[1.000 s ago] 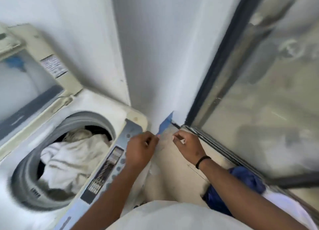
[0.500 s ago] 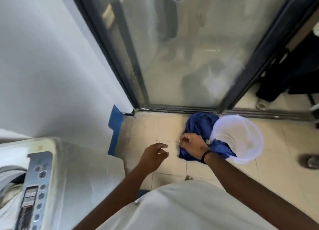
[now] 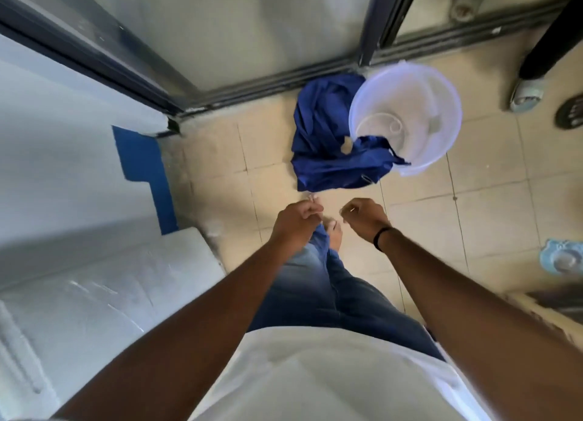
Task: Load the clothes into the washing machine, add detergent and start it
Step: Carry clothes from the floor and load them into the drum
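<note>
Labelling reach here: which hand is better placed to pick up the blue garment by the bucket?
Right, probably. The right hand sits nearer the blue garment; the left hand is further off and seems to pinch something small and whitish.

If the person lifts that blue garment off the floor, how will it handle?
The blue garment lies crumpled in soft folds, so it will probably hang limp. One edge drapes over the translucent bucket rim, so lifting may tug or tip the bucket.
</note>
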Demonstrator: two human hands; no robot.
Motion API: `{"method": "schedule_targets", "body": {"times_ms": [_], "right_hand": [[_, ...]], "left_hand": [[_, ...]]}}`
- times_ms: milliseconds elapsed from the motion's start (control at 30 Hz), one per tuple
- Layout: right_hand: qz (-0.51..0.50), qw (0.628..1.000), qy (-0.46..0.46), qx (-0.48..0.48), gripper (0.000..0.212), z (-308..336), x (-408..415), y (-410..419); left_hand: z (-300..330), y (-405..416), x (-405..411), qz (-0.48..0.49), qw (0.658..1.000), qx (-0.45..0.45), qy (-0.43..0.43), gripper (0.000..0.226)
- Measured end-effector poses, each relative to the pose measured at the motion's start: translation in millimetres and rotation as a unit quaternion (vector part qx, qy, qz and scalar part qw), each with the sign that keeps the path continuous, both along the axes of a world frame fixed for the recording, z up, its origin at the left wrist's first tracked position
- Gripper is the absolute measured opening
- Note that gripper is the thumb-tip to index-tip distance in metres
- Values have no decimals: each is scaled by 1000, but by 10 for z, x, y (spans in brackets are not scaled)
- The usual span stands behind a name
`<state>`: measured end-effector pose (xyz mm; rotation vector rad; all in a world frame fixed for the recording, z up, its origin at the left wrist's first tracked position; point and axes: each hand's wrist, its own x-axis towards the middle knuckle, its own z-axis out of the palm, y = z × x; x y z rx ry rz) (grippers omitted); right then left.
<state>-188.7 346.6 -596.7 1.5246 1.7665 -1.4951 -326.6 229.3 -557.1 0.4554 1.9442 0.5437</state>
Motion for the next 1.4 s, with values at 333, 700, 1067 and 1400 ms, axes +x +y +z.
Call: {"method": "schedule_targets", "body": {"times_ms": [333,700,1067,1400], "right_hand": [[-8,992,-90,84,27,-1407,40,913],[207,945,-134,214,40,-2555,133,1637],[308,909,19,282,35,-2160,98,1751],[68,992,103,36,30,-210,-573,1631]], "left_hand": [[-1814,1069,209,-32,991,-102,-79,22],[-3012,1705,545,132,968,-161,-143,21],[-2522,1788,789,45,989,-121,-70,18],[-778,1391,563,108,993,25,28,84]]}}
